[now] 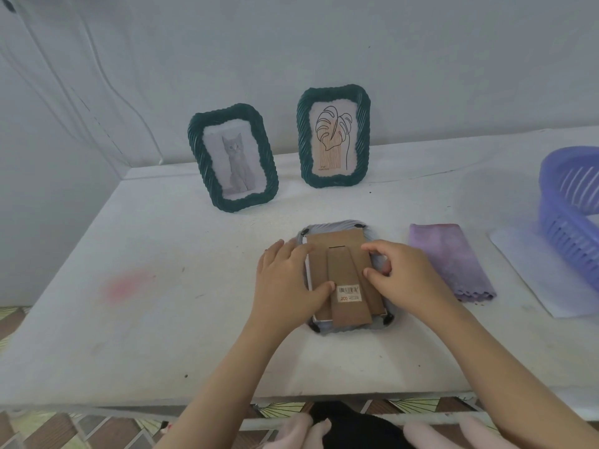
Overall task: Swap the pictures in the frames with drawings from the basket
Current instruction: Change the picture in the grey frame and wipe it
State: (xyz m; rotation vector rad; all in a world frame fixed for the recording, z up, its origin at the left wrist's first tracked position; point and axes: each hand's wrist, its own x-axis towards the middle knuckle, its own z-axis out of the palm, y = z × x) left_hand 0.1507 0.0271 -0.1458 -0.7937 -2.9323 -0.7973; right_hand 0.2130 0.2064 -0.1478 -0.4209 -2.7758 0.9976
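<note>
On the white bench [155, 241], a grey face-down picture frame [343, 254] with a brown cardboard back is pressed by the left hand [288, 280] with a flat, wide grip and pinched at its right edge by the right hand [405, 273] with a curled grip, with a folded purple cloth [450, 260] just beside it, a lilac plastic basket [570, 218] further right, and two upright dark green frames [233, 157] behind.

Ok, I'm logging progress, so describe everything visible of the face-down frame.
The face-down frame lies flat on the white table, left of a purple cloth. Its grey rim surrounds a brown cardboard backing with a folded stand bearing a barcode sticker; black tabs sit at corners. The left hand rests on its left side; the right hand has curled fingers at its right edge.
</note>
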